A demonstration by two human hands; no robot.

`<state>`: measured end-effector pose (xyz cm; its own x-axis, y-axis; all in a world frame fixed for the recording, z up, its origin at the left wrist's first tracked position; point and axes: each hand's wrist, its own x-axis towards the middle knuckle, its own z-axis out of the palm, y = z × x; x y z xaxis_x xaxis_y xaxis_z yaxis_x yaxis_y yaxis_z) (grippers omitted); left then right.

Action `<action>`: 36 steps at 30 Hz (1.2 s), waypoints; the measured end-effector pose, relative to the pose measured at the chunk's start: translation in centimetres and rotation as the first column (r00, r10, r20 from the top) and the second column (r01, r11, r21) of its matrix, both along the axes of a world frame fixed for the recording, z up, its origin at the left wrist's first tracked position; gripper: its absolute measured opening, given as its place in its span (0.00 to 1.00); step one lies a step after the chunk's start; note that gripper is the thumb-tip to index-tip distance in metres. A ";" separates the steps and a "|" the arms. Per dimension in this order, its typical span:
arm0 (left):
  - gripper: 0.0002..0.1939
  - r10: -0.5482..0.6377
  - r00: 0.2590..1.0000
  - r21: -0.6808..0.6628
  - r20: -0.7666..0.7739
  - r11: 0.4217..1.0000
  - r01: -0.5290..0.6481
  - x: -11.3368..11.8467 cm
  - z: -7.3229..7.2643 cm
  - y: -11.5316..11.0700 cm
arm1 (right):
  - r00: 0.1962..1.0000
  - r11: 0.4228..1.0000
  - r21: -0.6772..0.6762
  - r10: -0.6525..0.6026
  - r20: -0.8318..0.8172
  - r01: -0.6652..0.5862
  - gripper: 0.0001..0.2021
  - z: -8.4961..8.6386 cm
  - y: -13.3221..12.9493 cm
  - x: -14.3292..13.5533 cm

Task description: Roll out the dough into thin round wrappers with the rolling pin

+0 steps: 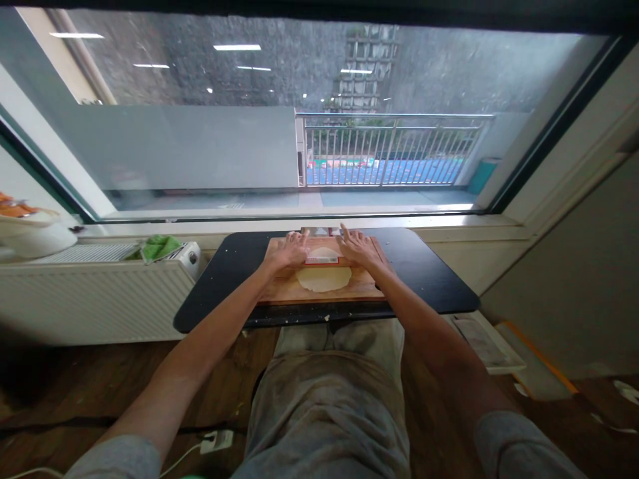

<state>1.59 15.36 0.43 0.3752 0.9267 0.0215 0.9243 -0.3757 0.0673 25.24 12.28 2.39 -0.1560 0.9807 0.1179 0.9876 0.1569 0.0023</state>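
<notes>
A flat, pale sheet of dough (324, 279) lies on a wooden board (279, 293), which rests on a black table (219, 279). Across the far part of the board, my left hand (293, 249) is on the left side and my right hand (357, 245) on the right, palms down with fingers stretched forward. Between them is a flat item with a red edge (322, 260), lying over the far part of the dough. Both hands seem to touch the board or something thin on it; what is under the palms is hidden.
A radiator (100, 299) with a green cloth (160, 247) on it stands at the left, beside a white pot (37, 234). Behind the table runs a windowsill (449, 221). A white tray-like object (492, 346) sits low at the right.
</notes>
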 end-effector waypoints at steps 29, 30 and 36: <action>0.19 -0.013 0.993 0.423 0.116 0.905 -0.037 0.7 3.4 1.5 | 0.974 0.964 0.240 -0.061 -0.220 0.115 0.22 1.2 0.5 -1.5; 0.20 -0.014 0.993 0.421 0.113 0.906 -0.036 0.7 3.3 1.7 | 0.975 0.970 0.211 -0.075 -0.209 0.120 0.23 1.1 0.8 -1.5; 0.22 0.016 1.000 0.293 0.020 0.956 -0.021 0.9 2.3 1.3 | 0.993 0.990 0.120 -0.066 -0.102 0.078 0.24 0.5 0.1 -1.2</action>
